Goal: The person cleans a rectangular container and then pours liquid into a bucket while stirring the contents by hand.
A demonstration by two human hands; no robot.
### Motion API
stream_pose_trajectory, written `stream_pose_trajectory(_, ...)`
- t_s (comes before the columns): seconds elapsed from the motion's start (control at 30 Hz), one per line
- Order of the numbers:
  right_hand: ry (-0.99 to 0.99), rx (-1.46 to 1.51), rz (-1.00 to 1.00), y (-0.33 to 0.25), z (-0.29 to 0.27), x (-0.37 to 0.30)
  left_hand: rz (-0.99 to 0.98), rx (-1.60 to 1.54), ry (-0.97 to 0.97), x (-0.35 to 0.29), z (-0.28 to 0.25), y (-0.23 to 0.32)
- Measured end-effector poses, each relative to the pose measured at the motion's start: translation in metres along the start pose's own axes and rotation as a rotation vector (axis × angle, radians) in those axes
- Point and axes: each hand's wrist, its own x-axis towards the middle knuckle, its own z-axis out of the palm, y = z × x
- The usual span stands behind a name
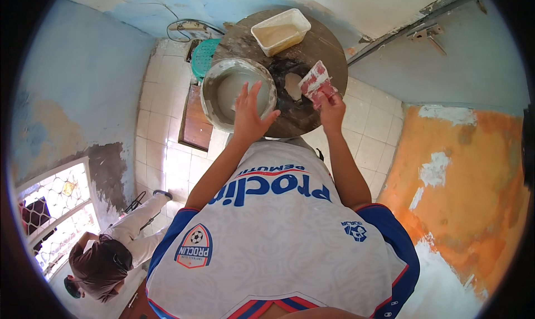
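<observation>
My right hand (332,111) grips a red, flat putty scraper (316,80), its face smeared with white paste. It is held up over the right side of a round, dark, stained table (327,40). My left hand (252,114) hovers over the near side of a round basin (207,96) crusted with dried grey-white material. Its fingers are spread and nothing shows in them. Inside the basin is a pale grey mix (228,90), partly hidden by that hand. At the table's far side stands a white rectangular tub (281,32) with pale residue inside.
A green stool (205,58) and a brown wooden piece (195,118) are left of the table. Patched walls surround me, one with orange paint (462,191) on the right. At lower left, another person (103,263) is near a grilled window (58,207).
</observation>
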Motion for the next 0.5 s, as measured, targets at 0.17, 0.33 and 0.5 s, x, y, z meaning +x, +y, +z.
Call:
stream_pose_trajectory(0.17, -0.109, -0.13, 0.106, 0.026, 0.03, 0.005, 0.029, 0.042, -0.025, -0.017, -0.011, 0.004)
stream_pose_trajectory(0.33, -0.159, -0.254, 0.277, 0.074, 0.044, 0.04, -0.011, 0.034, 0.0, -0.023, -0.026, -0.007)
stream_pose_trajectory(0.5, 0.132, -0.839, 0.003, 0.026, 0.06, 0.028, -0.057, 0.081, 0.066, -0.04, -0.051, -0.05)
